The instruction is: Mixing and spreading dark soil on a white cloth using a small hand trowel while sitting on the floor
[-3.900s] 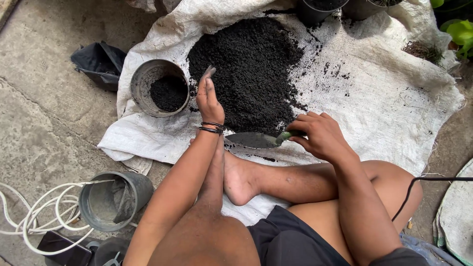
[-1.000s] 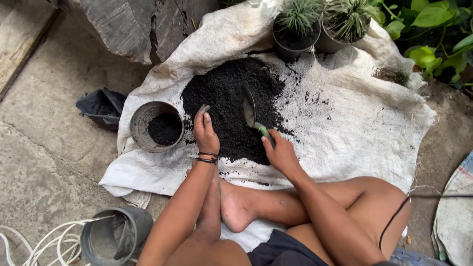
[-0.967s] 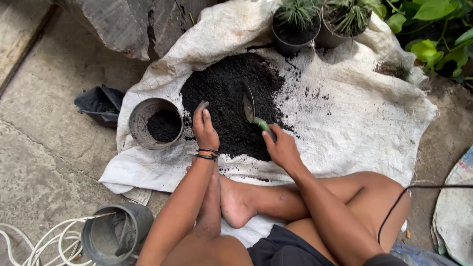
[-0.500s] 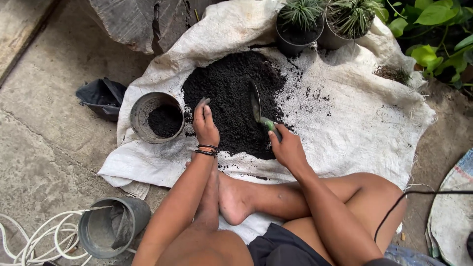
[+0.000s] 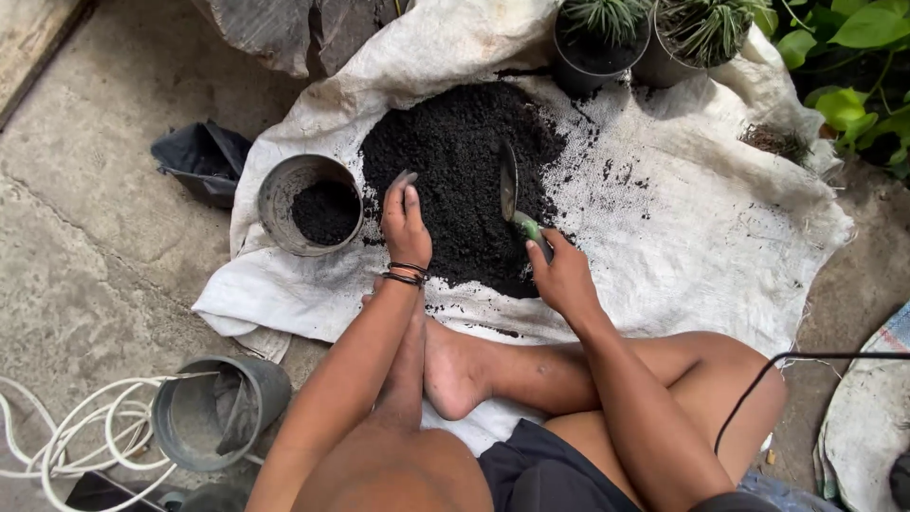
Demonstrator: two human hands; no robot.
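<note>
**What the person wears**

Both arms are bare, with no sleeves. Thin dark bangles ring the left wrist. Black shorts cover the lap. Legs and feet are bare, without shoes. Dark soil smudges the left hand.

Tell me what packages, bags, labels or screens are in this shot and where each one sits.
White woven sack: spread flat under the dark soil pile, off-white, wrinkled.
Black plastic bag: crumpled on the concrete, left of the sack.
Second woven sack: right edge, whitish, only partly in view.
No labels, signs or screens show.
</note>
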